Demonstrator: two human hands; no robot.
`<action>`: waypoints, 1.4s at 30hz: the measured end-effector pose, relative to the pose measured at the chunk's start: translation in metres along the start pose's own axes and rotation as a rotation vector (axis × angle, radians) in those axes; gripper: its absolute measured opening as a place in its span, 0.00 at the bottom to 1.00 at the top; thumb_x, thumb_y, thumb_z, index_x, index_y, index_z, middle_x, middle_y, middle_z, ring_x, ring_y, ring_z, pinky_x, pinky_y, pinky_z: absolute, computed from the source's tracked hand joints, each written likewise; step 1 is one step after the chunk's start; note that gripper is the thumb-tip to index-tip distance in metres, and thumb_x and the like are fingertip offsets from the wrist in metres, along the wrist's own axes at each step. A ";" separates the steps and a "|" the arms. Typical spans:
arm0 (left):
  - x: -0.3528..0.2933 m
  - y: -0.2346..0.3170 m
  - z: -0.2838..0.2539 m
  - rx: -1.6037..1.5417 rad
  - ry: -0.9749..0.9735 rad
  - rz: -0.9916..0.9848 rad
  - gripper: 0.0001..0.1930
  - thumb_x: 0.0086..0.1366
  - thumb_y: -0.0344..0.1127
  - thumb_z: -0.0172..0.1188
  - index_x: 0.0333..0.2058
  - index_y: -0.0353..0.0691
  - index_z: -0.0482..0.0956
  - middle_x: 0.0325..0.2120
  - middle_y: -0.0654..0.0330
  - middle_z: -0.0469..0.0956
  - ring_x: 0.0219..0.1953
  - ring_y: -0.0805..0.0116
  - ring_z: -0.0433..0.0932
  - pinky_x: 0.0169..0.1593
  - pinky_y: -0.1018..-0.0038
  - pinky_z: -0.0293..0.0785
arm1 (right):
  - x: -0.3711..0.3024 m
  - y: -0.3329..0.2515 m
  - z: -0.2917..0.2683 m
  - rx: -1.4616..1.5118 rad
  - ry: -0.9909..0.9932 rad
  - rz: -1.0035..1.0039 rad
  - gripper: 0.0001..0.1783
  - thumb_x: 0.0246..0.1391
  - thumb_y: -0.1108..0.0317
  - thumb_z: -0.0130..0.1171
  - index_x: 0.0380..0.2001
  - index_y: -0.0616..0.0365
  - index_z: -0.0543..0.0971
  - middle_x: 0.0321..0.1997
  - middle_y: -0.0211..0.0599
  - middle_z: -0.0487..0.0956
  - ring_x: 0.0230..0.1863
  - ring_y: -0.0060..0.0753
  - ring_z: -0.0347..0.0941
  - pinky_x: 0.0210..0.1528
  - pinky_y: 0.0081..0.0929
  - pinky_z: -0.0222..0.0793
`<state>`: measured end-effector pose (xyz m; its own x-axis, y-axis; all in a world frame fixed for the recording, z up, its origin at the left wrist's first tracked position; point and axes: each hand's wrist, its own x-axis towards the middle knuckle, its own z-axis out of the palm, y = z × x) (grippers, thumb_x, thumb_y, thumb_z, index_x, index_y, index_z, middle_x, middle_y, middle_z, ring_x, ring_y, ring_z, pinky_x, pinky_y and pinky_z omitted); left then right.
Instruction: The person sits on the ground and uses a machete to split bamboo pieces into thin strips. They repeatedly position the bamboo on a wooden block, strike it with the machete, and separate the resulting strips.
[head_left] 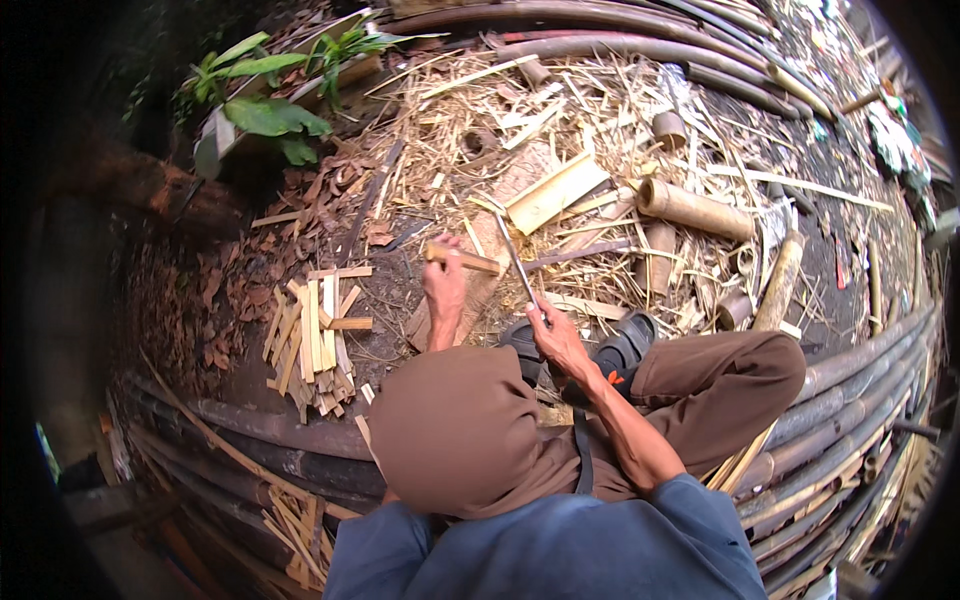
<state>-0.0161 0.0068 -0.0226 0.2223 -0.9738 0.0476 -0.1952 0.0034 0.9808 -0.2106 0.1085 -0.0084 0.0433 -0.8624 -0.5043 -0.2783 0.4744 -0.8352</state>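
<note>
My left hand (446, 290) is closed around one end of a short split bamboo piece (474, 262), which points to the right over a worn wooden block (485, 300). In my right hand (560, 340) is a knife with a long, narrow blade (514, 254); its handle is mostly hidden by my fingers. The blade slants up and away, just right of the bamboo piece and apart from it as far as I can see. A wide split bamboo section (556, 194), pale inside, lies beyond the blade tip.
Left of my left hand lies a pile of cut bamboo strips (318, 335). Bamboo tubes (695, 209) and shavings (530, 100) litter the ground ahead and right. Long bamboo poles (840, 400) run beside me on the right; a leafy plant (270, 115) stands far left.
</note>
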 end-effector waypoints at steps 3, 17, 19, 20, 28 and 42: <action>0.006 -0.004 0.008 0.026 -0.127 0.192 0.21 0.68 0.33 0.50 0.58 0.34 0.64 0.46 0.52 0.77 0.41 0.61 0.77 0.45 0.68 0.75 | -0.013 -0.036 -0.010 0.143 -0.008 -0.180 0.29 0.67 0.51 0.43 0.68 0.47 0.62 0.19 0.29 0.67 0.18 0.22 0.62 0.26 0.26 0.63; -0.024 0.028 0.023 0.100 -0.391 0.264 0.10 0.64 0.30 0.57 0.40 0.38 0.66 0.27 0.55 0.66 0.29 0.63 0.68 0.36 0.67 0.68 | -0.031 -0.095 -0.007 0.435 -0.115 -0.006 0.24 0.69 0.46 0.37 0.53 0.51 0.71 0.18 0.24 0.64 0.15 0.17 0.59 0.16 0.19 0.56; -0.025 0.021 0.024 0.099 -0.396 0.265 0.11 0.63 0.29 0.57 0.41 0.38 0.66 0.28 0.54 0.65 0.31 0.61 0.68 0.38 0.66 0.68 | -0.031 -0.097 -0.006 0.450 -0.121 -0.014 0.22 0.69 0.46 0.38 0.41 0.54 0.70 0.18 0.25 0.64 0.14 0.18 0.60 0.15 0.20 0.56; -0.025 0.021 0.026 0.101 -0.400 0.254 0.11 0.62 0.28 0.57 0.42 0.38 0.66 0.29 0.54 0.65 0.32 0.60 0.69 0.39 0.66 0.68 | -0.030 -0.097 -0.006 0.458 -0.123 -0.007 0.22 0.69 0.46 0.38 0.41 0.54 0.70 0.18 0.24 0.64 0.14 0.18 0.60 0.15 0.20 0.57; -0.025 0.021 0.029 0.107 -0.402 0.256 0.15 0.61 0.28 0.57 0.46 0.40 0.67 0.30 0.54 0.67 0.33 0.56 0.70 0.40 0.64 0.69 | -0.030 -0.096 -0.006 0.457 -0.119 0.013 0.22 0.68 0.45 0.39 0.38 0.53 0.69 0.18 0.25 0.65 0.14 0.18 0.60 0.14 0.19 0.57; -0.029 0.029 0.026 0.041 -0.430 0.197 0.15 0.62 0.32 0.58 0.46 0.39 0.67 0.29 0.56 0.66 0.32 0.61 0.68 0.39 0.67 0.68 | -0.027 -0.089 -0.001 0.455 -0.102 -0.019 0.23 0.67 0.42 0.39 0.35 0.52 0.65 0.19 0.26 0.66 0.13 0.18 0.61 0.14 0.19 0.59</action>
<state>-0.0527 0.0288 -0.0003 -0.2367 -0.9613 0.1412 -0.2330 0.1972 0.9523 -0.1882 0.0897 0.0797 0.1451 -0.8609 -0.4877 0.1720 0.5073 -0.8444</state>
